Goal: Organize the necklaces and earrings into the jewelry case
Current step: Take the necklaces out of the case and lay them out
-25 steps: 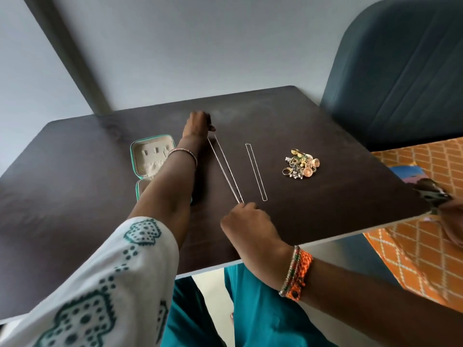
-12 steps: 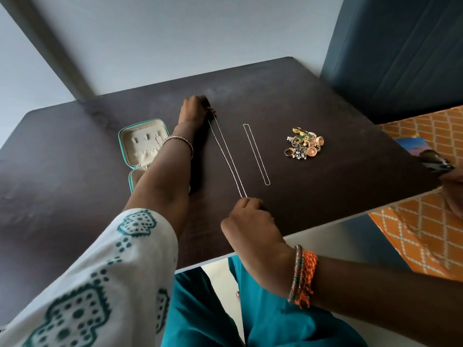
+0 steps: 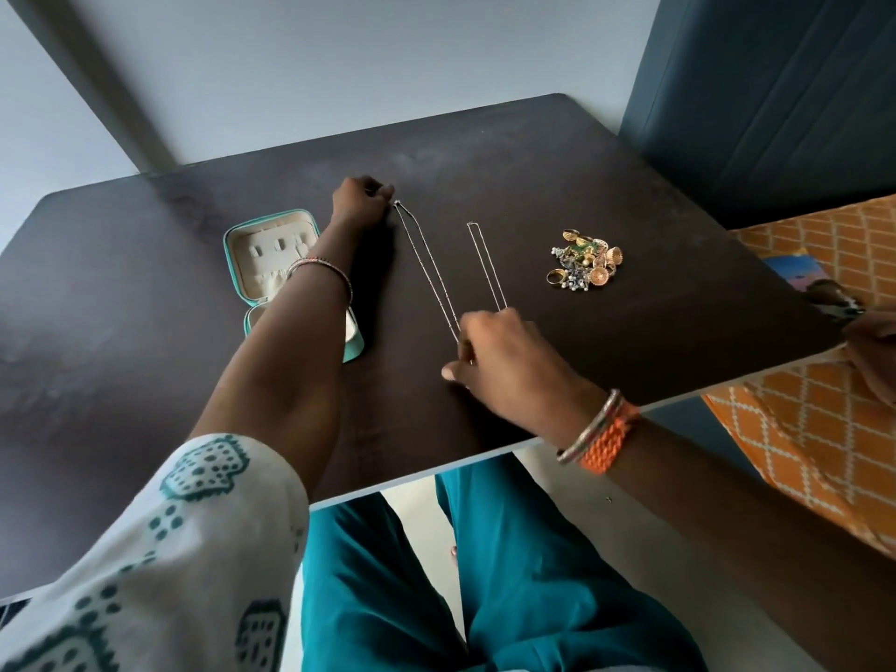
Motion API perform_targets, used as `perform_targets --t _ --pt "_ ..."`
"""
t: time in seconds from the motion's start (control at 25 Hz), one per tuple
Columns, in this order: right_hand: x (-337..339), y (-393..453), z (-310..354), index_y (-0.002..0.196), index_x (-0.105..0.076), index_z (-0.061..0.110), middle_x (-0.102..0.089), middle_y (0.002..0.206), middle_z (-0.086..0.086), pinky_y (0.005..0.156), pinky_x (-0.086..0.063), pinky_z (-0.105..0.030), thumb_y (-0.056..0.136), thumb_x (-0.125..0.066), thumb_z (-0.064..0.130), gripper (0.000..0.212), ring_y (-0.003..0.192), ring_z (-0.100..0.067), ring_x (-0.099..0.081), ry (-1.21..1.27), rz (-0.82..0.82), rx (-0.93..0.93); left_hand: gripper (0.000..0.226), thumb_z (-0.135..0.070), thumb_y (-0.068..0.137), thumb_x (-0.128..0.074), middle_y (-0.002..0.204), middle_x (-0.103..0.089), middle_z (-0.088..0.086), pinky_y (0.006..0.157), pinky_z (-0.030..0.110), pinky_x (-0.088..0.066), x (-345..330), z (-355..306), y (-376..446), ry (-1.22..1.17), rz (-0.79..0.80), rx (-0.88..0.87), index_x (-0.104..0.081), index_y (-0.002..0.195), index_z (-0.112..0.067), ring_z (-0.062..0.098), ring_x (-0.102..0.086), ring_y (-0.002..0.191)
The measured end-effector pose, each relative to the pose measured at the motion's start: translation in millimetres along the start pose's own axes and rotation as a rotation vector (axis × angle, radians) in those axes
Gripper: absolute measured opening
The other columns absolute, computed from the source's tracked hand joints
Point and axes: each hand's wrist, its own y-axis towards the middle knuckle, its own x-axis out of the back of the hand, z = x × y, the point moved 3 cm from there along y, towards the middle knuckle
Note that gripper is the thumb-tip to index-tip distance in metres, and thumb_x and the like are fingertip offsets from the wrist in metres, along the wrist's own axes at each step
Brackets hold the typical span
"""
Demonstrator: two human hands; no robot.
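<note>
Your left hand [image 3: 361, 200] pinches the beaded chain necklace [image 3: 426, 269] at its far end; your right hand [image 3: 502, 354] pinches the near end, keeping it straight, untangled for the jewelry case [image 3: 271, 254].

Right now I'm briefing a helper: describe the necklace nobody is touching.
On the dark table, look between the open teal jewelry case and the earring pile. Two chains lie side by side; it's the right-hand, shorter necklace, while both hands hold the left one.

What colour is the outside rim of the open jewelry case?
Teal green, with a cream lining inside the jewelry case; the head view, the only one, shows it.
</note>
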Motion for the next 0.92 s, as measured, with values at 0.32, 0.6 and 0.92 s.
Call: perform_targets --t 0.32,0.6,0.92 --pt "-12 12 -22 0.078 -0.066 0.006 -0.067 0.067 0.0 0.051 -0.055 -0.019 0.079 -0.076 0.019 0.016 0.05 -0.009 -0.067 0.377 0.018 -0.258 0.024 -0.019 0.083 -0.068 0.105 -0.07 0.015 0.082 0.023 -0.044 -8 -2 -9 -0.018 -0.064 -0.006 -0.071 0.103 -0.005 0.023 -0.063 0.103" --pt "-16 8 -19 0.074 -0.066 0.009 -0.065 0.067 0.001 0.047 -0.053 -0.016 0.079 -0.075 0.019 0.015 0.05 -0.007 -0.066 0.358 -0.015 -0.274 0.02 -0.018 0.082 -0.071 0.105 -0.07 0.015 0.086 0.025 -0.046 -9 -3 -3 -0.053 -0.104 0.071 -0.073 0.099 -0.008 0.022 -0.063 0.103" --pt "-18 6 -23 0.071 -0.062 0.012 -0.067 0.072 -0.001 0.045 -0.051 -0.017 0.08 -0.075 0.016 0.016 0.048 -0.006 -0.066 0.383 -0.009 -0.262 0.017 -0.02 0.077 -0.074 0.1 -0.073 0.009 0.084 0.023 -0.049 -12 -5 1 -0.118 -0.111 0.169 -0.076 0.093 -0.015 0.018 -0.066 0.099"
